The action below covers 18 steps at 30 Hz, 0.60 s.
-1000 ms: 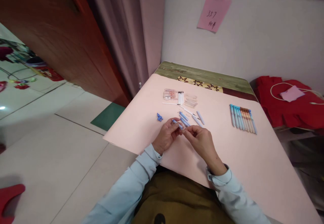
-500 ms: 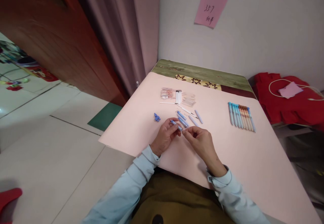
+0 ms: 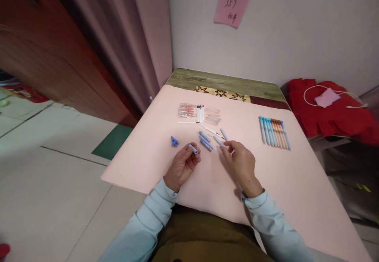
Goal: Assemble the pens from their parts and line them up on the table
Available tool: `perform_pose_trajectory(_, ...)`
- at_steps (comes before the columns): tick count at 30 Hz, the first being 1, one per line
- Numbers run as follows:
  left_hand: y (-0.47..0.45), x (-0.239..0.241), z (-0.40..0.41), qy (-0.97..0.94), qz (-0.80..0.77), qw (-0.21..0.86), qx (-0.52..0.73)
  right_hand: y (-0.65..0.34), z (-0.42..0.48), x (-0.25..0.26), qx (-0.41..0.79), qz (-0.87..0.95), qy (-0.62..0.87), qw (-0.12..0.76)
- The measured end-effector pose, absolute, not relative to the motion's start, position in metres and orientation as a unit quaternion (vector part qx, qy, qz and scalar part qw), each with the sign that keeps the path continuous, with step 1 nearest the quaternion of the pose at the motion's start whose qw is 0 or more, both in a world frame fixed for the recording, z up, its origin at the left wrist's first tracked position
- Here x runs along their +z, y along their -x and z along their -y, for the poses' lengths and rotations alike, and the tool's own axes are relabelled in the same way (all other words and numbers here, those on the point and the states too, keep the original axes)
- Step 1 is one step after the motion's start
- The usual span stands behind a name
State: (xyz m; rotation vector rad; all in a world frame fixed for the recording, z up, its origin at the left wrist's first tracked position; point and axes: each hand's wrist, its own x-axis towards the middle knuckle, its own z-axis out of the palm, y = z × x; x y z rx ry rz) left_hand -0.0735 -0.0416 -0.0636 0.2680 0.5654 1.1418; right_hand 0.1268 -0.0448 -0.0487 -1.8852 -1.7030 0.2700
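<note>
My left hand point(image 3: 184, 165) grips a blue pen barrel point(image 3: 193, 149) between thumb and fingers, its hollow end facing right and toward me. To the right, my right hand point(image 3: 238, 161) pinches the near end of a light-blue tapered pen piece point(image 3: 218, 140). A similar tapered piece point(image 3: 224, 134) lies just beyond those fingertips. Between the hands are several blue pen barrels point(image 3: 205, 140) on the pale pink table cover. Small blue moulded pieces point(image 3: 174, 141) sit beyond my left hand.
White refills point(image 3: 200, 114) lie toward the back, between clear pinkish tubes point(image 3: 186, 111) and pale clear pieces point(image 3: 213, 115). Several whole pens point(image 3: 274, 132) form a row at right. Red cloth point(image 3: 328, 114) with a white cable is beyond the table's right edge.
My hands have moved apart. The right one has left the barrel and reached a tapered piece on the table; the left keeps the barrel, now turned open end toward me. The view has shifted right.
</note>
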Motion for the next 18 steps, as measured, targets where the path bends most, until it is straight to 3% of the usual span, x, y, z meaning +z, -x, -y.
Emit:
perform_pose_trajectory(3, 0.075, -0.065, 0.038, -0.097, -0.259, 0.788, 0.551, -0.133, 0.037, -0.055, 0.067, 0.648, 0.736, 0.183)
perform_pose_trajectory(9, 0.075, -0.066, 0.039, -0.069, -0.245, 0.787, 0.562, -0.135, 0.037, -0.046, 0.054, 0.653, 0.748, 0.108)
perform_pose_trajectory(18, 0.073, -0.061, 0.040, -0.127, -0.240, 0.819, 0.506, -0.098, 0.013, -0.042, 0.097, 0.700, 0.693, 0.145)
